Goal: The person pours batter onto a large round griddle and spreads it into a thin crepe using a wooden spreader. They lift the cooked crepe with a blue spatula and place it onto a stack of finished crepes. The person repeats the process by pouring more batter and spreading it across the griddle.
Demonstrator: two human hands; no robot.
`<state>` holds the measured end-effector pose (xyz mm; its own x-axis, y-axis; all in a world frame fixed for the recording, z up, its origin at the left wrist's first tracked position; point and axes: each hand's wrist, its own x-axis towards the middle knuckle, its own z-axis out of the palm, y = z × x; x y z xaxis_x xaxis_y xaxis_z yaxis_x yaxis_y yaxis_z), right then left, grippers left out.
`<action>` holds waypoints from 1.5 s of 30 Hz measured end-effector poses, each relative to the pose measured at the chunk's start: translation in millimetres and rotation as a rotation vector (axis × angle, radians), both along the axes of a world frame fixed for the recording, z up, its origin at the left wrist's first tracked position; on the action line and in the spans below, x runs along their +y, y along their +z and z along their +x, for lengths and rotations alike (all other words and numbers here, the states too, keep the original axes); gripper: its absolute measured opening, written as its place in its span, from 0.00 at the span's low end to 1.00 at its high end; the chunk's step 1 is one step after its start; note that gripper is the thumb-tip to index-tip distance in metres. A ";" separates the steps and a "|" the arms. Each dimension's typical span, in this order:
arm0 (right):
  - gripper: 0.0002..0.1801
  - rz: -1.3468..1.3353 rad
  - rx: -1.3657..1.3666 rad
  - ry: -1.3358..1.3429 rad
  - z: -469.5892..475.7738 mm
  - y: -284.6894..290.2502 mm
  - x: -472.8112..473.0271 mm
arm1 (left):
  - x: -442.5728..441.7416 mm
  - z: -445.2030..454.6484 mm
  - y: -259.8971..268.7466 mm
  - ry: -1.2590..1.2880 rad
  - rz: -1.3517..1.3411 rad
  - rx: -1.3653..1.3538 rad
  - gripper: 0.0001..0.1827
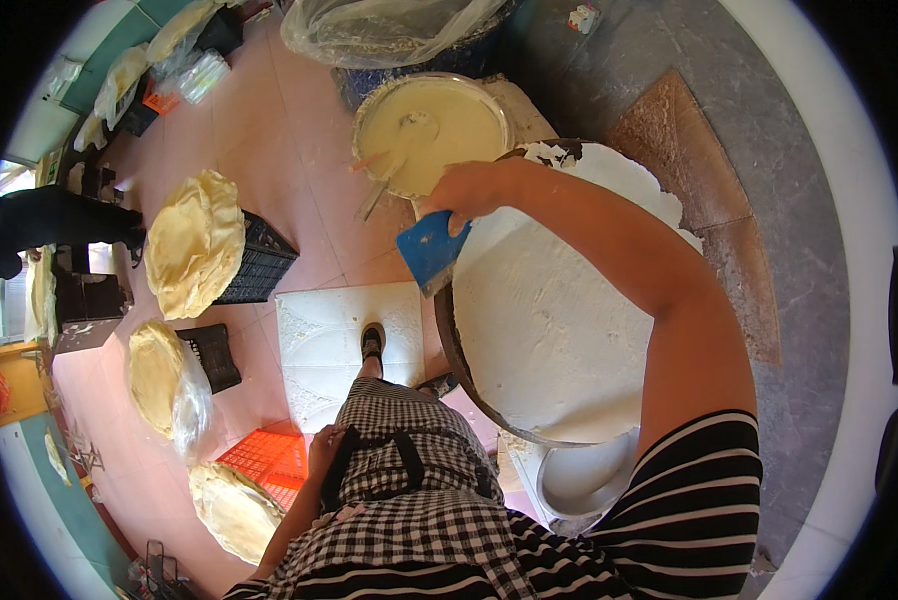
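My right hand grips a blue plastic scraper, held at the left edge of a large round griddle. A pale layer of batter covers most of the griddle, with ragged edges at the top and right. Just above the hand stands a round tub of yellowish batter, in which a ladle rests with its handle over the rim. My left hand hangs beside the checked apron; its fingers are partly hidden and what they do is unclear.
Stacks of thin round flatbreads stand at the left, one on a black crate. An orange crate lies near my left arm. Below the griddle sits a pale basin. A person in dark clothes bends at the far left.
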<state>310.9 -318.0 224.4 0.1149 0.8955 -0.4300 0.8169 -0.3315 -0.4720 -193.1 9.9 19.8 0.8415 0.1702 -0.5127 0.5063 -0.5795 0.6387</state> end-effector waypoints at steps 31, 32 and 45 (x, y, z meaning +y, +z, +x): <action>0.22 0.762 0.409 -2.137 -441.5 25.3 42.3 | 83.6 158.3 -12.2 -0.571 -0.269 -0.029 0.11; 0.20 0.986 0.315 -2.315 -459.8 16.9 41.8 | 85.5 166.9 -10.7 -0.626 -0.243 -0.018 0.11; 0.14 1.401 -0.311 -2.953 -483.2 -94.4 -42.7 | 83.7 223.4 -25.5 -0.970 -0.287 -0.083 0.11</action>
